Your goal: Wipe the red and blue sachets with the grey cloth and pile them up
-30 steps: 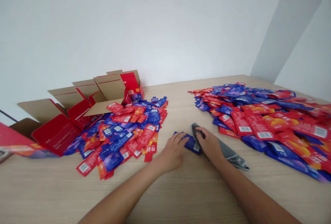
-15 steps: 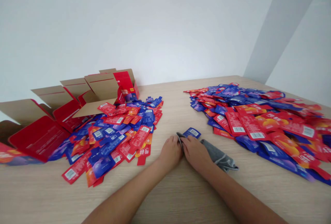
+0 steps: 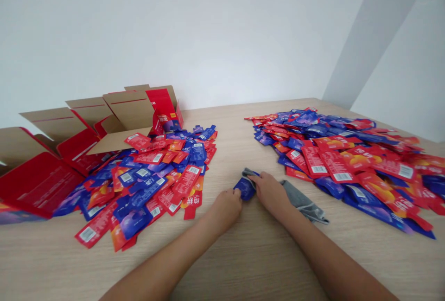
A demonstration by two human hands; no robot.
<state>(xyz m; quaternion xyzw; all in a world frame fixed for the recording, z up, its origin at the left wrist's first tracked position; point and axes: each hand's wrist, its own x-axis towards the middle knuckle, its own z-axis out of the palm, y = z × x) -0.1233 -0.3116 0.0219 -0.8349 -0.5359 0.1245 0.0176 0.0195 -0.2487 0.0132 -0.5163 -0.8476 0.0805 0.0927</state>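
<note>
Between my hands is a blue sachet point(image 3: 247, 190), just above or on the table in front of me. My left hand point(image 3: 227, 206) pinches its left edge, fingers closed. My right hand point(image 3: 270, 192) is closed on a grey cloth point(image 3: 301, 202), one end of which folds over the sachet's upper right side. The rest of the cloth trails out under my right hand and lies on the table to the right. Part of the sachet is covered by the cloth and my right fingers.
A heap of red and blue sachets point(image 3: 167, 171) lies to the left, against several opened red cardboard boxes point(image 3: 31, 180). On the right a larger heap of sachets point(image 3: 347, 152) spreads across the wooden table point(image 3: 229, 152). A white wall point(image 3: 222, 36) stands behind.
My hands have moved apart a little. The blue sachet, earlier partly behind my right fingers, is now between both hands, with the cloth against it. The view has shifted slightly.
</note>
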